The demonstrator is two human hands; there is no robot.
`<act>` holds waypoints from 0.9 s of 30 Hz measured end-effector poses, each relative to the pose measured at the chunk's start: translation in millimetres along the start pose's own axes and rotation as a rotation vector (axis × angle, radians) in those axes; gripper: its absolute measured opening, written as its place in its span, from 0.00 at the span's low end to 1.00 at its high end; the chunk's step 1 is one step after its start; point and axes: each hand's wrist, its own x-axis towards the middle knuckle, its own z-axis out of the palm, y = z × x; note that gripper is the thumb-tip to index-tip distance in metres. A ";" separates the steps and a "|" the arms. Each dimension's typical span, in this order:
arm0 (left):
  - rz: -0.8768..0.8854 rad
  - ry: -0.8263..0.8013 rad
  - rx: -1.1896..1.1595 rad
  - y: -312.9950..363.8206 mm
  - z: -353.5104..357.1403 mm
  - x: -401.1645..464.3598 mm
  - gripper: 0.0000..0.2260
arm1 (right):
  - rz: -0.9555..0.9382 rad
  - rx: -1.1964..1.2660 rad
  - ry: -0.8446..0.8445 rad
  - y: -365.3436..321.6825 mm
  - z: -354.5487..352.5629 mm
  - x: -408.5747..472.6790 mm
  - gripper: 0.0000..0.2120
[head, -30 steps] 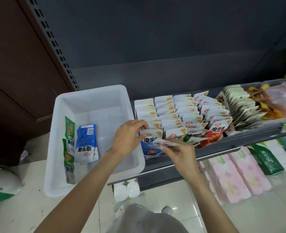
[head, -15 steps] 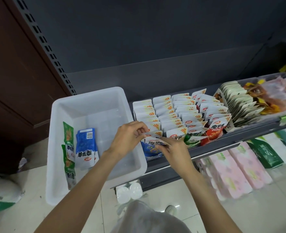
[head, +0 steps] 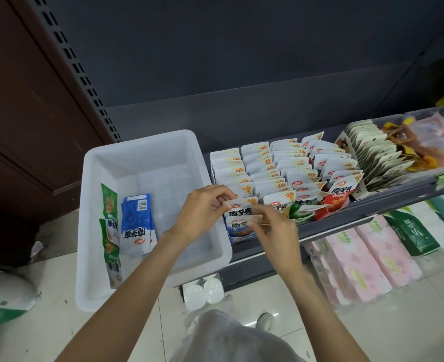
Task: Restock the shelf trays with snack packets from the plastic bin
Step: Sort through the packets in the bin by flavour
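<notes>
A white plastic bin (head: 215, 257) sits at the shelf's left end, holding blue snack packets (head: 136, 226) and green packets (head: 110, 231). Right of it, shelf trays (head: 351, 188) hold rows of white-topped packets (head: 275, 171). My left hand (head: 202, 212) pinches the top of the front blue-and-white packet (head: 239, 211) in the leftmost row. My right hand (head: 275, 228) grips another blue-and-white packet (head: 241, 227) just in front of it, at the tray's front edge.
More trays of pale and orange packets (head: 388, 152) stand at the right. Pink tissue packs (head: 367, 259) and green packs (head: 411, 231) fill the lower shelf. A brown cabinet (head: 27, 113) stands at left; a bag (head: 4, 291) lies on the tiled floor.
Both hands stayed at the front of the leftmost row. The packet in my right hand has tipped from lying flat to nearly upright against the row.
</notes>
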 end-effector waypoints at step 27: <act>-0.590 -0.341 0.617 -124.6 -48.0 -84.8 0.40 | -0.585 -0.704 -0.858 -97.8 191.1 70.4 0.29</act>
